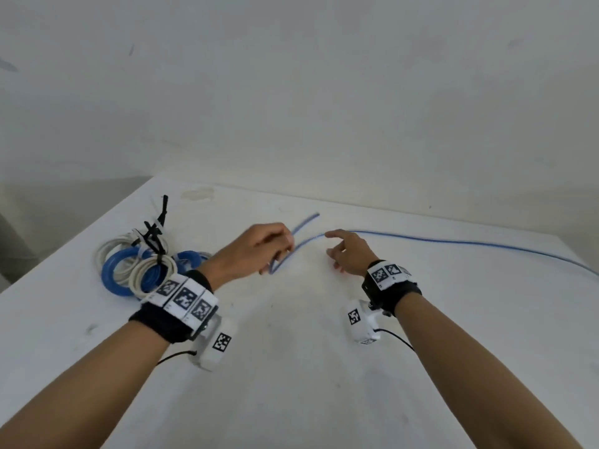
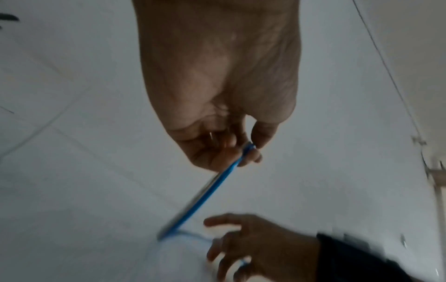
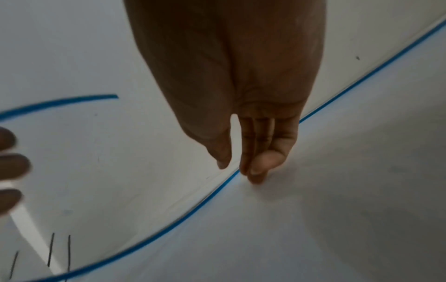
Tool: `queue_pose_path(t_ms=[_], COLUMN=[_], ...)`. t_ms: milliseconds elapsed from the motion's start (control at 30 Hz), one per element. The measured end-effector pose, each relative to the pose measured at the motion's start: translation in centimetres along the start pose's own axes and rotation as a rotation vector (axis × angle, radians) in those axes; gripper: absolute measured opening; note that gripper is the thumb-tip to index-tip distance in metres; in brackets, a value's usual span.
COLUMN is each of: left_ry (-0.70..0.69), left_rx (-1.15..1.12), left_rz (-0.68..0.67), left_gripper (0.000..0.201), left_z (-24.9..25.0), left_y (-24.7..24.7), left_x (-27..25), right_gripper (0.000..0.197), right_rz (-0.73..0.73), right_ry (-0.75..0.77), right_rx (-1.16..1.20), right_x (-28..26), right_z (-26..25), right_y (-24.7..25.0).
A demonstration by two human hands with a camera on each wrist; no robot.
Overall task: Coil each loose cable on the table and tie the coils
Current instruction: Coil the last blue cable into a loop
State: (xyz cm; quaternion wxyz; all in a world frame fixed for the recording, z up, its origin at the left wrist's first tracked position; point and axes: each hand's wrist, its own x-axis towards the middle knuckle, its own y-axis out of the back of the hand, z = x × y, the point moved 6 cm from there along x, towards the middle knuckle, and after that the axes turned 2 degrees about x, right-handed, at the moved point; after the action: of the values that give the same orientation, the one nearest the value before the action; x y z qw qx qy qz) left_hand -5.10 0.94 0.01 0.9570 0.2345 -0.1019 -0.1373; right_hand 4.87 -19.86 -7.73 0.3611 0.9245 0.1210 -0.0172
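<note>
A white table (image 1: 291,367), scuffed and faintly stained, meets a bare pale wall (image 1: 291,92) across the upper frame. The left hand (image 1: 256,251) at centre pinches a bend of the loose blue cable (image 1: 453,242), which trails off to the right edge. The right hand (image 1: 348,254) hovers beside it, fingers relaxed, holding nothing. Tied coils (image 1: 142,267) lie at mid-left.

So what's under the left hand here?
A folded bend of the blue cable, pinched by the left hand, with the bare table below. The hand hides part of the cable. The right hand hovers open beside the cable's long run.
</note>
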Motion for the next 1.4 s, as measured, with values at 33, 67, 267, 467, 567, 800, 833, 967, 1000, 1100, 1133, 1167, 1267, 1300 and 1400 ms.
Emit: queue_pose_path(t_ms=[33, 67, 267, 467, 567, 800, 833, 967, 1000, 1100, 1133, 1167, 1267, 1300, 1400], left_ry=[0.007, 0.024, 0.084, 0.140, 0.146, 0.134, 0.137, 0.151, 0.153, 0.154, 0.148, 0.137, 0.075, 0.046, -0.023], left_rx=[-0.096, -0.189, -0.135, -0.231, -0.236, -0.283, -0.290, -0.343, -0.356, -0.378, -0.384, -0.388, -0.307, -0.260, -0.317], left_rz=[0.040, 0.079, 0.076, 0.074, 0.077, 0.151, 0.179, 0.276, 0.291, 0.338, 0.356, 0.373, 0.431, 0.445, 0.409], left_gripper=[0.026, 0.029, 0.040, 0.039, 0.038, 0.037, 0.037, 0.035, 0.034, 0.030, 0.028, 0.027, 0.029, 0.030, 0.027], left_z=[0.5, 1.0, 3.1, 2.2, 1.9, 1.1, 0.9, 0.2, 0.2, 0.1, 0.1, 0.2, 0.7, 1.1, 1.9], left_y=[0.9, 1.8, 4.6, 5.4, 4.6, 3.5, 3.5, 3.6, 3.6, 3.9, 4.0, 4.1, 4.5, 4.6, 4.3], left_x=[-0.2, -0.4, -1.9, -3.2, -3.4, -3.9, -4.0, -3.7, -3.6, -3.2, -2.9, -2.6, -1.5, -1.1, 0.4], right_gripper=[0.052, 0.064, 0.040, 0.031, 0.036, 0.023, 0.032, 0.052, 0.053, 0.049, 0.045, 0.041, 0.026, 0.021, 0.032], right_rz=[0.035, 0.065, 0.104, 0.266, 0.293, 0.279, 0.289, 0.322, 0.335, 0.343, 0.336, 0.333, 0.365, 0.390, 0.410], right_ry=[-0.010, -0.019, -0.138, -0.312, -0.324, -0.153, -0.043, 0.257, 0.305, 0.394, 0.421, 0.434, 0.375, 0.322, 0.080], right_rx=[-0.055, -0.126, -0.378, -0.373, -0.369, 0.022, 0.066, 0.115, 0.082, 0.018, 0.006, 0.014, 0.124, 0.159, 0.279], right_x=[0.3, 0.5, 0.0, -1.7, -2.4, -1.6, -1.3, -2.5, -2.9, -4.2, -4.5, -4.7, -4.4, -4.0, -2.6], right_z=[0.4, 0.7, 0.8, 1.0, 0.4, -3.9, -5.6, -12.1, -13.2, -15.0, -15.2, -15.3, -14.0, -12.9, -8.0], right_y=[0.2, 0.5, 1.6, 3.9, 3.2, 2.7, 2.8, 4.3, 4.7, 5.0, 5.0, 5.1, 5.7, 5.9, 6.2])
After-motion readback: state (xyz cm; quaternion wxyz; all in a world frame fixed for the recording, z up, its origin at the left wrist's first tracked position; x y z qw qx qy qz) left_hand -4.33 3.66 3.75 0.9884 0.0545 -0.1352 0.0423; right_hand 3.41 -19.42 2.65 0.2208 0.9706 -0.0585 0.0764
